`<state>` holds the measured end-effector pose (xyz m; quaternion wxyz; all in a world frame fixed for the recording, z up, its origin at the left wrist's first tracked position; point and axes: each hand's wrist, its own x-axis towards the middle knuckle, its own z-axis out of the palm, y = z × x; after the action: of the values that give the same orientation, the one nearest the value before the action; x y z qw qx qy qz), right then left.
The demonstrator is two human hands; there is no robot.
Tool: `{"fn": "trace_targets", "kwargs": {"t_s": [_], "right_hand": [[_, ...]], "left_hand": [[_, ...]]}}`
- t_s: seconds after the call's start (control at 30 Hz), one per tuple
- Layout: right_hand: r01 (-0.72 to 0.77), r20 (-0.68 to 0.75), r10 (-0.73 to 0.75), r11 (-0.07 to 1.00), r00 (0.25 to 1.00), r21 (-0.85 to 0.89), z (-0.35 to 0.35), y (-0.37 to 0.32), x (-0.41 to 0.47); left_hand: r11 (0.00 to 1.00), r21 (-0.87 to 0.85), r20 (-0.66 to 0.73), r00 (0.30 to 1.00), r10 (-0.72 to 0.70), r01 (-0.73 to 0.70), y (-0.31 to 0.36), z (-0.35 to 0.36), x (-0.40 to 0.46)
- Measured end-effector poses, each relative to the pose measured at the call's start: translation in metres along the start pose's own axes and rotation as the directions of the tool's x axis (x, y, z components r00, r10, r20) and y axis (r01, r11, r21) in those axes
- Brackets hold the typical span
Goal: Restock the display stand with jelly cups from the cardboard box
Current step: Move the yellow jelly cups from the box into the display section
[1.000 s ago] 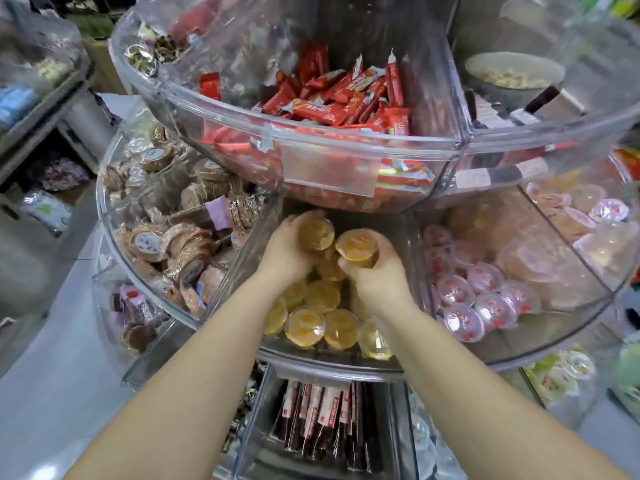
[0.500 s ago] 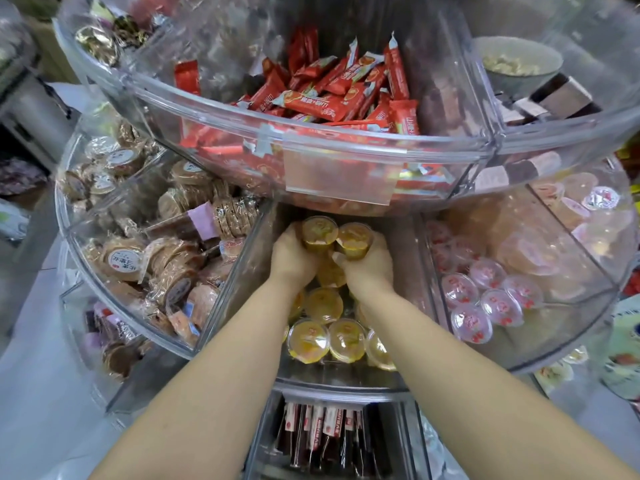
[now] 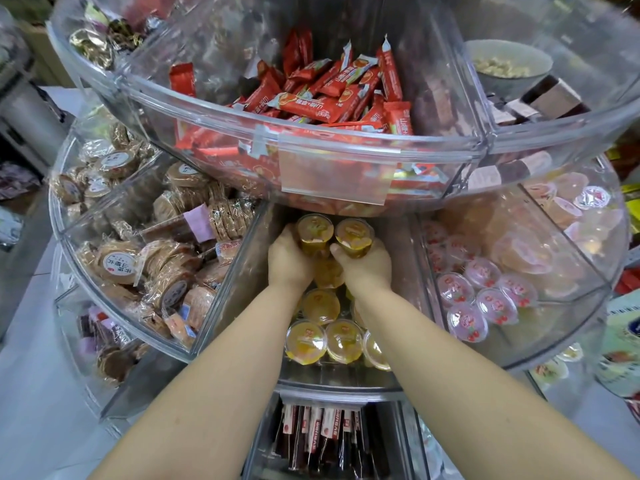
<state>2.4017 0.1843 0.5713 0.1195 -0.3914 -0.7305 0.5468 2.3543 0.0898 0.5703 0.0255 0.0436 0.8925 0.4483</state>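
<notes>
**Seating two jelly cups at the far end of the middle bin**

Head view — reaching into the display stand (image 3: pixel 339 382), both arms run up the centre compartment of the middle tier. Left hand (image 3: pixel 289 259) has its fingers curled round one yellow jelly cup (image 3: pixel 314 232); right hand (image 3: pixel 365 266) grips a second cup (image 3: pixel 354 237) just beside it. Both cups sit far in, under the overhang of the upper tier. More yellow cups (image 3: pixel 320 306) lie nearer, some on their sides. Cardboard box not in view.

Handling, as a judgement: small sealed plastic cups — light, thin-walled, smooth, likely slippery. Squeezing the wall could buckle it or strain the film lid. Best hold is round the side wall just below the rim, fingers off the lid.

Left bin holds wrapped biscuits (image 3: pixel 117 263); right bin, red-lidded cups (image 3: pixel 485 303).
</notes>
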Motion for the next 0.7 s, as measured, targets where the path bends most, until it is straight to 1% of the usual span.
{"fn": "trace_targets", "kwargs": {"t_s": [0.1,0.2,0.3,0.37,0.4,0.47,0.53,0.6,0.67,0.7], "right_hand": [[0.020,-0.006,-0.020,0.999,1.000,-0.038,-0.001,-0.002,-0.002],[0.049,0.046,-0.046,0.997,0.998,-0.061,-0.005,-0.001,-0.001],[0.069,0.125,-0.061,0.996,0.990,-0.059,-0.011,-0.002,-0.003],[0.055,0.160,-0.045,0.997,0.986,-0.059,-0.016,-0.005,-0.008],[0.038,0.179,-0.030,0.998,0.983,-0.044,-0.019,-0.007,-0.012],[-0.031,0.235,0.022,0.999,0.972,0.032,-0.028,-0.009,-0.026],[-0.123,0.305,0.062,0.975,0.950,0.185,-0.039,-0.011,-0.046],[-0.188,0.346,0.065,0.923,0.936,0.335,-0.047,-0.014,-0.067],[-0.177,0.356,0.031,0.906,0.934,0.385,-0.050,-0.019,-0.089],[-0.123,0.385,-0.035,0.917,0.922,0.379,-0.049,-0.021,-0.101]], "left_hand": [[1.000,0.009,-0.002,1.000,-0.008,0.008,-0.001,0.001,0.001],[0.999,0.035,0.026,0.999,-0.022,0.021,-0.001,0.001,0.003],[0.996,0.022,0.116,0.990,-0.084,0.082,0.000,-0.004,0.005],[0.995,-0.003,0.202,0.975,-0.094,0.097,0.001,-0.011,0.003],[0.994,-0.027,0.245,0.965,-0.097,0.107,0.001,-0.017,0.000],[0.980,-0.127,0.292,0.950,-0.112,0.154,0.003,-0.033,-0.012],[0.958,-0.241,0.284,0.955,-0.083,0.155,0.004,-0.052,-0.033],[0.940,-0.327,0.236,0.971,-0.023,0.102,0.004,-0.073,-0.062],[0.895,-0.444,0.127,0.992,0.029,0.030,0.001,-0.095,-0.096],[0.877,-0.480,0.036,0.999,0.023,-0.003,-0.002,-0.106,-0.114]]}}
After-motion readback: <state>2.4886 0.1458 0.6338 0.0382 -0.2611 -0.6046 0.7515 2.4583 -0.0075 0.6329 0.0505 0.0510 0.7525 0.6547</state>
